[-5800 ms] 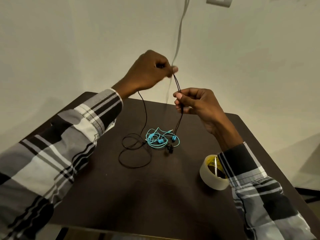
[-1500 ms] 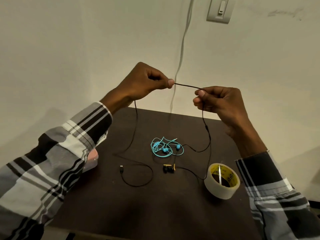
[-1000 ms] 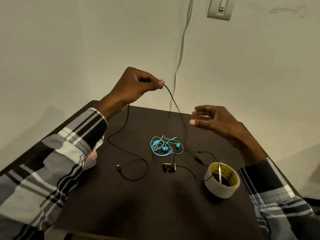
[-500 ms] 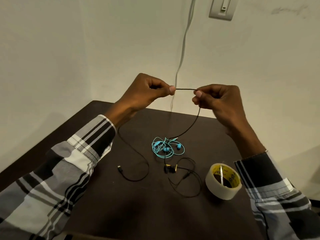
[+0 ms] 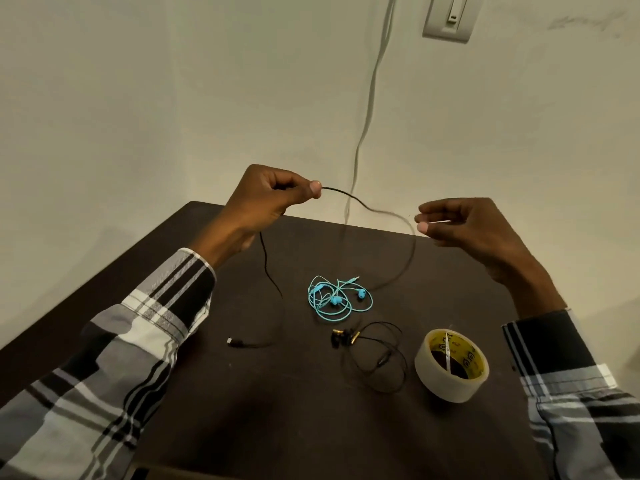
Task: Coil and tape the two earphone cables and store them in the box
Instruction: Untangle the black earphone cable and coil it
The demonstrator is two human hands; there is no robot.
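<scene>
Left hand (image 5: pixel 263 202) pinches the black earphone cable (image 5: pixel 408 268) above the counter (image 5: pixel 277 410); right hand (image 5: pixel 464 226) hovers loosely open, holding nothing.

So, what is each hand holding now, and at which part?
The left hand pinches the black earphone cable along its middle run, between thumb and forefinger. The right hand holds nothing; its fingers are loosely parted beside the blurred cable.

Left hand (image 5: pixel 266 199) raised, thumb and forefinger pinching a cable (image 5: pixel 341 192). Right hand (image 5: pixel 464 226) level with it, fingers loosely curled, holding nothing.
</scene>
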